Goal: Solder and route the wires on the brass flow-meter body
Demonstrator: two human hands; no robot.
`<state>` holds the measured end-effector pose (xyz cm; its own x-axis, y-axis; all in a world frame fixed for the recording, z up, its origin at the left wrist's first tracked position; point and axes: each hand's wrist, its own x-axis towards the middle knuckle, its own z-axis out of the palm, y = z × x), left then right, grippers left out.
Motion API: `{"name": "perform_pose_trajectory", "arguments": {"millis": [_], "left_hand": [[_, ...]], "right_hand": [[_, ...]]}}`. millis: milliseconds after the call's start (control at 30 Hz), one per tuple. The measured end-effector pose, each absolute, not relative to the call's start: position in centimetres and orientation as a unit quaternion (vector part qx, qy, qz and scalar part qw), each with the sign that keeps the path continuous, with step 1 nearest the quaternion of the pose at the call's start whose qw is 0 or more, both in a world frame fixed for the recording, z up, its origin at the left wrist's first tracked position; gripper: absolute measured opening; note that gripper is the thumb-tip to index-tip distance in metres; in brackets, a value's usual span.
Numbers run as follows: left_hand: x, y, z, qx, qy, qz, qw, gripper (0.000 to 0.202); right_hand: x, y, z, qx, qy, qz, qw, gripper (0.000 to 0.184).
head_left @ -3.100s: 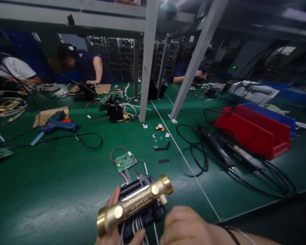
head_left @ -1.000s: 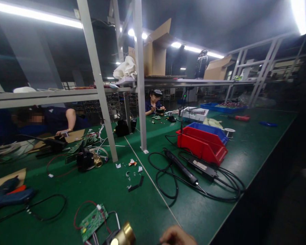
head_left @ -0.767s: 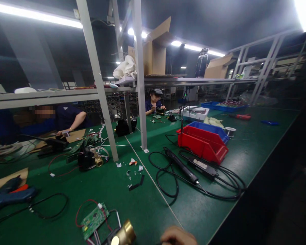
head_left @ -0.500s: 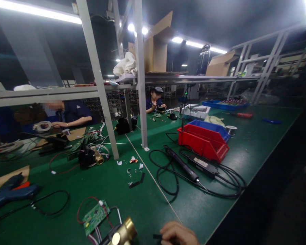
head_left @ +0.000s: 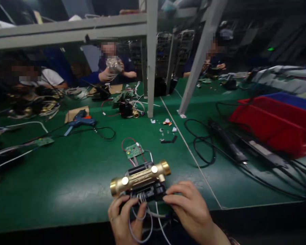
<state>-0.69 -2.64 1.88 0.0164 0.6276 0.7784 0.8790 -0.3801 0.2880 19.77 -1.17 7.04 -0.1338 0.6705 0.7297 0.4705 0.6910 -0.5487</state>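
Observation:
A brass pipe fitting (head_left: 137, 178) with a black plastic housing (head_left: 149, 192) lies tilted near the table's front edge. My left hand (head_left: 123, 216) is closed on its lower left side, fingertips on the housing and grey cable (head_left: 151, 228). At the housing's right end, my right hand (head_left: 191, 207) pinches what looks like a small black strip, hard to tell from the dark housing. Behind the fitting a green circuit board (head_left: 134, 151) lies flat, wired towards it. The fitting's underside is hidden.
A glue gun (head_left: 81, 119) rests at left. On the right are a cabled electric screwdriver (head_left: 228, 143) and a red bin (head_left: 277, 126). Black strips (head_left: 169, 140) and scraps lie beyond the board. Shelf posts (head_left: 151, 68) rise mid-table; co-workers (head_left: 117, 66) sit opposite.
The view has swung left and down, bringing the whole brass fitting and my left hand into sight. My right hand, earlier apart from it with a black strip, is now at the housing.

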Motion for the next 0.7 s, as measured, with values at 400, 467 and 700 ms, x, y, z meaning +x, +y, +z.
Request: {"name": "perform_pose_trajectory", "arguments": {"millis": [400, 467, 700], "left_hand": [[0.5, -2.8, 2.9, -0.691, -0.534, -0.474, 0.112, 0.009], [0.5, -2.7, 3.1, -0.699, -0.526, -0.471, 0.110, 0.007], [-0.6, -2.4, 2.9, -0.736, -0.499, -0.442, 0.115, 0.007]], "right_hand": [[15.4, -0.6, 7.3, -0.390, -0.832, 0.029, 0.392, 0.036], [15.6, -0.8, 7.5, -0.393, -0.835, 0.023, 0.384, 0.035], [14.7, -0.9, 7.2, -0.439, -0.813, 0.027, 0.383, 0.027]]}}
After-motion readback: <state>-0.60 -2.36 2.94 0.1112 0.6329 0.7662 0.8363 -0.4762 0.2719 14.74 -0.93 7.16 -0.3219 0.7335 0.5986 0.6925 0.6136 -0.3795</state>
